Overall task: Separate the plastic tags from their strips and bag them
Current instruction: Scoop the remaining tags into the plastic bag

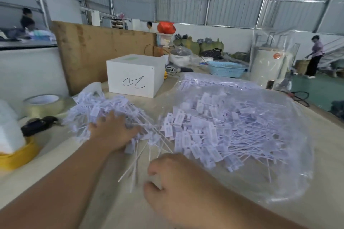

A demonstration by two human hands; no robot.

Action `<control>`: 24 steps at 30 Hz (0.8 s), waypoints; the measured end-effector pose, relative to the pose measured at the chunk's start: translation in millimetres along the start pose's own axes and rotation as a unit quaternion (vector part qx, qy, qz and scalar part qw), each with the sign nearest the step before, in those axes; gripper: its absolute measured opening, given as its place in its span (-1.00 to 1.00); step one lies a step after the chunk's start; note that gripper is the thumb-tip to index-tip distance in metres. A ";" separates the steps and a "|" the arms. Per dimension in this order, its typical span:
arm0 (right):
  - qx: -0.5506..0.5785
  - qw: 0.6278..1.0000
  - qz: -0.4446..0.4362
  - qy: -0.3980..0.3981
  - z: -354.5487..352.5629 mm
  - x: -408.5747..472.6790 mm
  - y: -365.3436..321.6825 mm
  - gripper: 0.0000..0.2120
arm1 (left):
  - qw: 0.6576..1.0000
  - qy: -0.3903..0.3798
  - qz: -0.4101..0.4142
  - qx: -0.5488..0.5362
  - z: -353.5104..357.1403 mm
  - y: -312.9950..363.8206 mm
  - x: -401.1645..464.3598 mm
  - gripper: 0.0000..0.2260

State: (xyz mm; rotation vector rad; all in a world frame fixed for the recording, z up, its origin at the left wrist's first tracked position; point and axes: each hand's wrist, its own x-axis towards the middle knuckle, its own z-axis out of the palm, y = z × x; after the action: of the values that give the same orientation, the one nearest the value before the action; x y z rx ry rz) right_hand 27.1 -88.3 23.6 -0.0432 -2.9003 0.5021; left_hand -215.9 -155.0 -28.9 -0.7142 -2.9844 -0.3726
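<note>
Where the pale table (307, 163) fills the lower frame, two heaps of white plastic tags with long thin tails lie side by side. Left-centre heap of tags (96, 109) sits bare on the table; right heap of tags (223, 132) lies inside a clear plastic bag (279, 182) spread flat at centre right. Left hand (113, 132) rests palm down on the left heap, fingers spread and fairly straight, pressing the tags. Right hand (178, 180), lower centre, has fingers curled near a few loose white tails (134, 165); blurred, so cannot tell whether it pinches any. White cardboard box with a black scrawl (135, 76) stands behind the heaps, upper centre. Roll of clear packing tape (43, 104) at left edge. Blue perforated plastic basket (226, 69) beyond the bag, upper right.
</note>
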 end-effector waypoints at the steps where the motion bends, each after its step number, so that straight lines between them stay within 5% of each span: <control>1: -0.011 0.999 0.035 -0.006 3.0 11.4 -3.3 -0.66 | 1.000 -0.017 0.023 0.002 -0.4 2.2 -1.0 -0.30; 5: -0.007 0.994 0.108 -0.033 18.8 57.5 2.8 -0.56 | 0.998 -0.027 0.059 0.011 -5.0 11.4 -9.6 -0.36; 11: 0.034 0.992 0.125 -0.012 38.1 88.9 18.6 -0.66 | 0.990 -0.007 0.101 -0.103 -12.9 5.8 -11.9 -0.58; 14: 0.014 0.985 0.171 0.033 38.3 91.2 32.5 -0.62 | 0.972 0.102 0.077 -0.197 -23.7 -2.0 -7.4 -0.68; 16: -0.047 0.976 0.209 0.046 39.7 93.4 37.9 -0.37 | 0.974 0.163 0.030 -0.153 -27.0 -6.3 -3.5 -0.59; 20: -0.045 0.968 0.249 0.005 48.1 102.7 31.9 -0.20 | 0.999 -0.003 -0.031 -0.039 -21.2 -8.7 -5.0 -0.45; 24: -0.019 0.983 0.184 0.021 54.7 112.6 22.9 -0.45 | 0.995 -0.009 0.023 -0.094 -16.6 -3.9 -6.6 -0.76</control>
State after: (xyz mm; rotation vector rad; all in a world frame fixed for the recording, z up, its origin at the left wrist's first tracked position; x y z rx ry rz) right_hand -94.3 -77.7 -13.4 -0.5967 -2.8670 0.4959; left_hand -211.9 -165.4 -14.4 -0.8028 -2.9717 -0.6546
